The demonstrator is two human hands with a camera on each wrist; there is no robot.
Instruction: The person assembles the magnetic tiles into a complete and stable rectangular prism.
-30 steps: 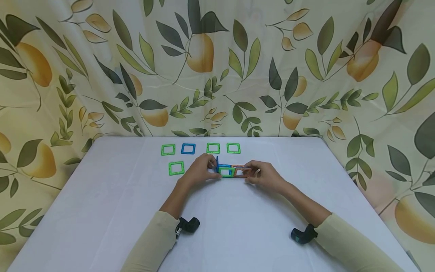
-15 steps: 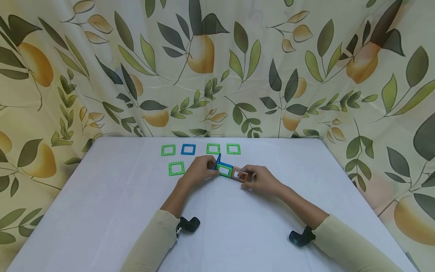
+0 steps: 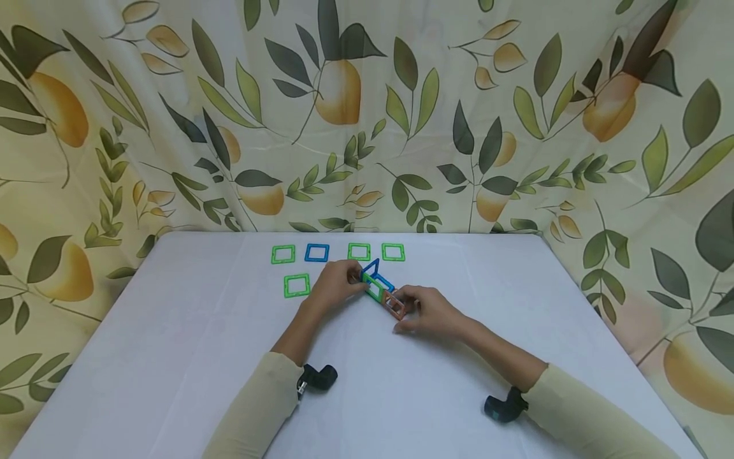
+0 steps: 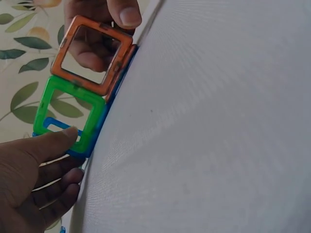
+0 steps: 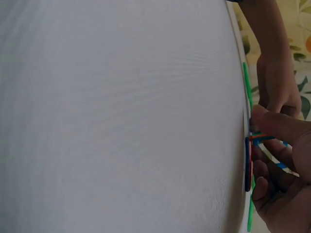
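Several square magnetic tiles are joined into a small structure in front of me. A green tile [image 4: 77,89] and an orange tile [image 4: 64,43] stand upright side by side, and a blue tile [image 3: 386,281] lies at their foot. At the left end a second blue tile [image 3: 370,264] stands up. My left hand [image 3: 335,284] pinches that end, with its thumb on the green tile in the left wrist view. My right hand [image 3: 432,309] grips the orange end between thumb and fingers. The fingers partly hide both ends.
Loose tiles lie flat on the white table [image 3: 367,382]: behind the structure a green one [image 3: 283,247], a blue one [image 3: 318,245] and two more green ones, and left of my left hand another green tile [image 3: 297,276]. A patterned curtain [image 3: 367,146] hangs behind.
The joined structure has turned, its right end swinging toward me with my right hand. My left hand has stayed nearly in place at the other end. The loose tiles have not moved.
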